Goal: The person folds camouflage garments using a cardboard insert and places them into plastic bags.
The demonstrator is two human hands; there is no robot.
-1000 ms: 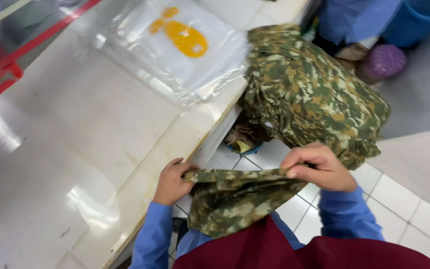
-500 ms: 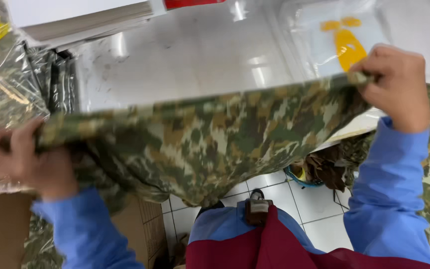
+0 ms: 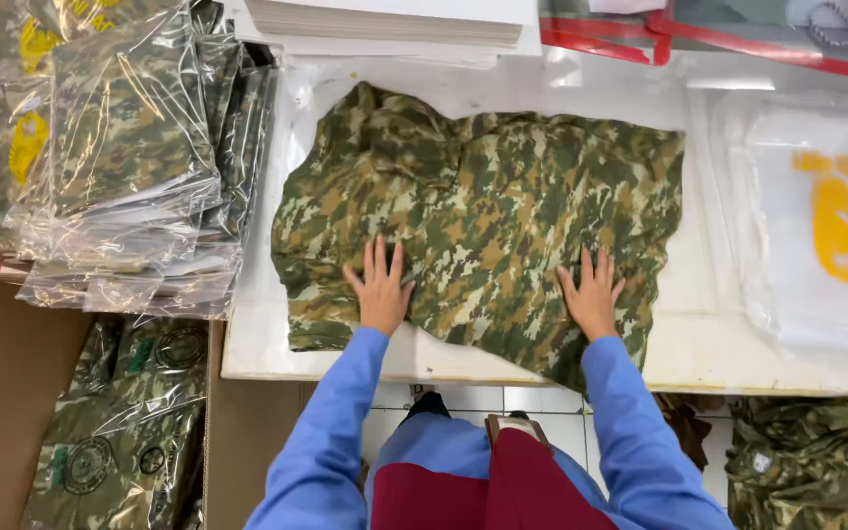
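A camouflage garment (image 3: 488, 196) lies spread on the white table (image 3: 699, 339), its lower edge hanging slightly over the front edge. My left hand (image 3: 381, 287) presses flat on its lower left part, fingers apart. My right hand (image 3: 593, 292) rests flat on its lower right part, fingers apart. Both arms wear blue sleeves. Neither hand grips anything.
A stack of bagged camouflage garments (image 3: 120, 157) sits left of the table. Clear bags with a yellow print (image 3: 831, 226) lie at the right. White sheets (image 3: 395, 25) are stacked at the back. A cardboard box (image 3: 110, 432) holds more bagged garments; loose camouflage cloth (image 3: 807, 461) lies bottom right.
The garment, held up stretched between both hands half a second ago, now lies flat on the table. Both hands have let go and rest on top of it.
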